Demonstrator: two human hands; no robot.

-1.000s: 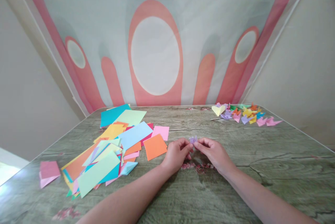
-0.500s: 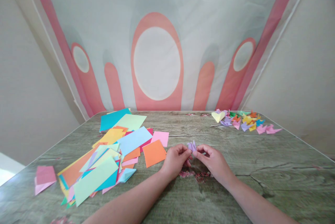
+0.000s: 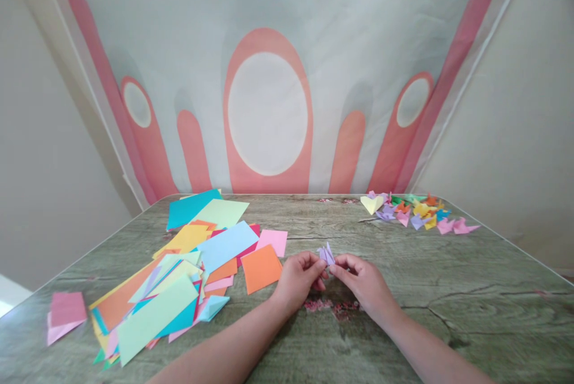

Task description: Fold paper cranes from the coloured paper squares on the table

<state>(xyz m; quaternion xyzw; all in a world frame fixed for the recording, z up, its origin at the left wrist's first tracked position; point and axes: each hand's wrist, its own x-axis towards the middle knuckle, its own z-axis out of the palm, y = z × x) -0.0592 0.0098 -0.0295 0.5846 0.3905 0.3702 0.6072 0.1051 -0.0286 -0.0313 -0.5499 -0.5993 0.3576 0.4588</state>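
A small purple origami crane (image 3: 327, 255), its folded points sticking upward, is pinched between my two hands just above the table. My left hand (image 3: 299, 276) grips its left side between thumb and fingers. On the other side, my right hand (image 3: 362, 282) holds the right part with thumb and forefinger. My fingertips hide the lower part of the crane. Nearest to my left hand lies an orange paper square (image 3: 262, 269).
Coloured paper sheets (image 3: 156, 312) lie heaped on the left of the wooden table (image 3: 448, 288), with a folded pink paper (image 3: 67, 311) farther left. Several finished origami pieces (image 3: 419, 210) cluster at the back right. Behind the table hangs a printed cloth (image 3: 197, 25).
The whole view has shifted slightly. Both hands still hold the purple origami crane, whose points now stand a little farther apart at a different tilt.
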